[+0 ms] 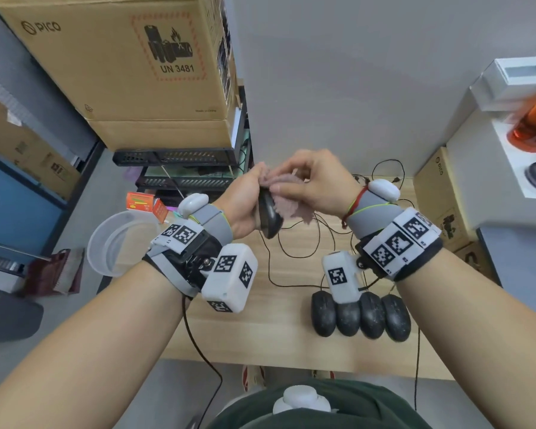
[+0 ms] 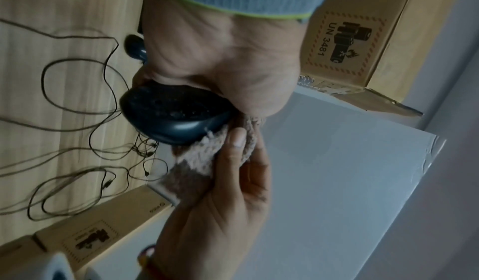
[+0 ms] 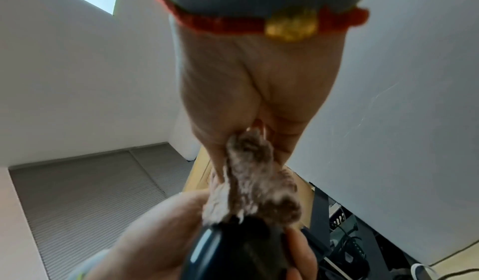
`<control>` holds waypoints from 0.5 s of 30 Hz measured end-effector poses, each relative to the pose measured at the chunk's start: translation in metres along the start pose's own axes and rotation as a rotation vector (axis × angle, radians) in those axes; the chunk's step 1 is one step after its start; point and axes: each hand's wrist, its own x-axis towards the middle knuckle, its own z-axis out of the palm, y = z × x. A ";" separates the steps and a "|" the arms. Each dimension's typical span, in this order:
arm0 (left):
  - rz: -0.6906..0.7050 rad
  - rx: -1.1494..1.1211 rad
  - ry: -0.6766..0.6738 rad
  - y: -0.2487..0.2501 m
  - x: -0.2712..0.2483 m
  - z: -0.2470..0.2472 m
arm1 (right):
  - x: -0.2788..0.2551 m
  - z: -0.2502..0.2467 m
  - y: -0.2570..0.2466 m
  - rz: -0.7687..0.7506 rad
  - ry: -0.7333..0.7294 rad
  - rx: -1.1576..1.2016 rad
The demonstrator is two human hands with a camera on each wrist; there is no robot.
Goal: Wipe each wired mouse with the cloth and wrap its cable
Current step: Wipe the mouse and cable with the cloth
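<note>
A black wired mouse [image 1: 269, 216], glossy along its edge and dusty on its flat face, is held up in the air above a light wooden counter [image 1: 260, 329]. A fuzzy pinkish-brown cloth [image 1: 287, 199] is pressed against its far end. The left hand [image 1: 243, 201] grips the mouse, its fingers curled round the body so that the mouse stands nearly upright and sticks out toward the person. The right hand [image 1: 310, 184] pinches the cloth between thumb and bent fingers [image 2: 237, 141], and the cloth touches the mouse just beside the left thumb. Four more black mice [image 1: 361, 315] lie side by side on the counter near its front edge, under the right wrist, with thin black cables [image 1: 294, 243] looping loosely across the wood behind them. A grey wall [image 1: 338, 88] rises behind the counter. To the left stands a large cardboard box [image 1: 112, 63] marked UN 3481, with a clear plastic tub [image 1: 118, 243] below it; a smaller cardboard box [image 1: 440, 193] stands at the right.
</note>
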 end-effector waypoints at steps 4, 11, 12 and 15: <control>0.038 -0.046 0.041 0.006 -0.003 0.005 | -0.003 0.008 -0.004 -0.072 -0.028 -0.023; 0.096 -0.152 0.236 0.025 0.001 -0.007 | -0.015 0.023 0.000 -0.037 -0.251 -0.090; 0.117 -0.141 0.229 0.028 0.001 -0.006 | -0.014 0.021 0.002 0.008 -0.199 -0.032; 0.169 -0.138 0.213 0.037 -0.001 -0.010 | -0.015 0.020 0.006 0.043 -0.069 0.076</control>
